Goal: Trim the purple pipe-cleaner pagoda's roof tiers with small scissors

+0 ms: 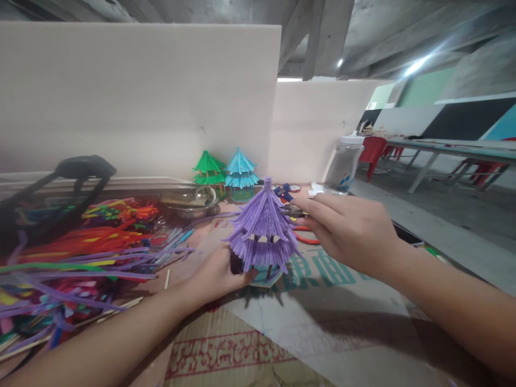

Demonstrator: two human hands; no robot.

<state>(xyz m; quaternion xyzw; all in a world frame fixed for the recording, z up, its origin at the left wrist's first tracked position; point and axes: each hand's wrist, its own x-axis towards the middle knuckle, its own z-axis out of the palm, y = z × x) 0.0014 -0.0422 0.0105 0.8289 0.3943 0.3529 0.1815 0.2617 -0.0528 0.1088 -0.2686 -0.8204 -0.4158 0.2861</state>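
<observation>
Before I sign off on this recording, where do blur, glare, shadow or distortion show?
Head view: dark object at left badly blurred, purple pagoda model fairly clear; head view: ceiling light flares upper right; head view: soft shadows darken the work surface; head view: background table slants, possibly wide-angle distortion.

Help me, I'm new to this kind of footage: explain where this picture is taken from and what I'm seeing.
There is no machine here. A camera worn on a person's head looks forward and down at their two bare hands. The left hand holds a purple model, shaped like a small tiered pavilion, near its base. The right hand is beside its roof; whether it grips a tool is hard to tell. Further back on the table stand a green model, a blue model and a clear bottle. Colourful strips lie heaped on the left, near a metal bowl.
</observation>
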